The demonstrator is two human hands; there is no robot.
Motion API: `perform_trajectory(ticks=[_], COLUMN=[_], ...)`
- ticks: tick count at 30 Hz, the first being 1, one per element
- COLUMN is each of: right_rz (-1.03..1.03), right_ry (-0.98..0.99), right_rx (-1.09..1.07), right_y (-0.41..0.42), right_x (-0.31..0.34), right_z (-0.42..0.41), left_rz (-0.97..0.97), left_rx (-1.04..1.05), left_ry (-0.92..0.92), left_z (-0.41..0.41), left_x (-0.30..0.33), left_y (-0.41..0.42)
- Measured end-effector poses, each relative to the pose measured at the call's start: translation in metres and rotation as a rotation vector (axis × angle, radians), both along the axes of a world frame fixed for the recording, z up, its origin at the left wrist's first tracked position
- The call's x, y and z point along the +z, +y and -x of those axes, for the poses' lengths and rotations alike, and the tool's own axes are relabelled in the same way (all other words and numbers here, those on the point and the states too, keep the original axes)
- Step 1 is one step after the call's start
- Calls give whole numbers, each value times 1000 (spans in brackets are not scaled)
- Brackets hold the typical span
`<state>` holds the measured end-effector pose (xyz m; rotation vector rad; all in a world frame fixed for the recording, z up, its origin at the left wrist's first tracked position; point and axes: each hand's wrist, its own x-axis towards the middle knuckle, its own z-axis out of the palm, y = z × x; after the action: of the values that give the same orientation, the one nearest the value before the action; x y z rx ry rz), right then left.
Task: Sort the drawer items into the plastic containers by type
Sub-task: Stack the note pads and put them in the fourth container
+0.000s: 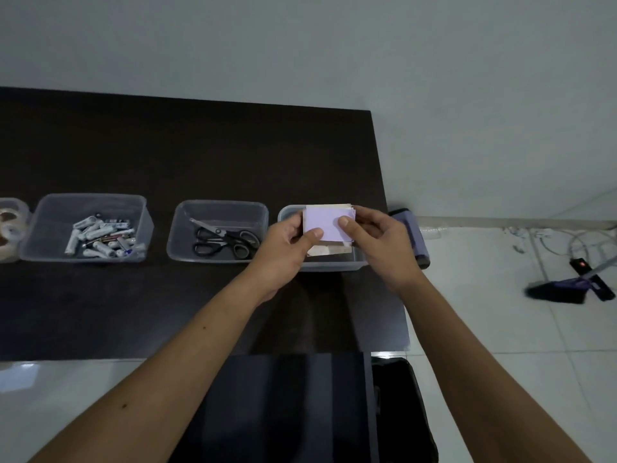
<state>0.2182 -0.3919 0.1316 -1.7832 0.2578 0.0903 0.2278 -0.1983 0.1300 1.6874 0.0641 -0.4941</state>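
Note:
A small stack of paper notes (325,222), lilac on top, hangs over the rightmost clear plastic container (334,265). My left hand (287,248) pinches its left edge with the thumb on top. My right hand (380,242) pinches its right edge the same way. More pale paper lies inside that container under the stack. The middle container (218,206) holds two black-handled scissors (223,240). A larger container (90,199) to the left holds several small white batteries (100,237).
Tape rolls (10,222) sit at the far left edge of the dark table (200,145). A lilac object (409,228) stands past the table's right edge. An open dark drawer (283,406) is below my arms. A broom (567,285) and cables lie on the white floor.

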Motion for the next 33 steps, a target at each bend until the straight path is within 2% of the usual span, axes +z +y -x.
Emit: perform_trajectory(ticks=[2, 6, 11, 33], right_rz=[29, 214, 369, 476], right_ry=[38, 93, 163, 259], right_rx=[44, 181, 244, 227], right_y=[-3, -5, -2, 13], right_x=[-6, -19, -31, -35], right_z=[-9, -28, -42, -49], left_rz=[-55, -132, -264, -424], left_rx=[2, 16, -43, 50], left_ry=[39, 137, 230, 155], left_z=[-9, -26, -44, -39], left_x=[-12, -29, -34, -33], left_y=[-7, -11, -15, -33])
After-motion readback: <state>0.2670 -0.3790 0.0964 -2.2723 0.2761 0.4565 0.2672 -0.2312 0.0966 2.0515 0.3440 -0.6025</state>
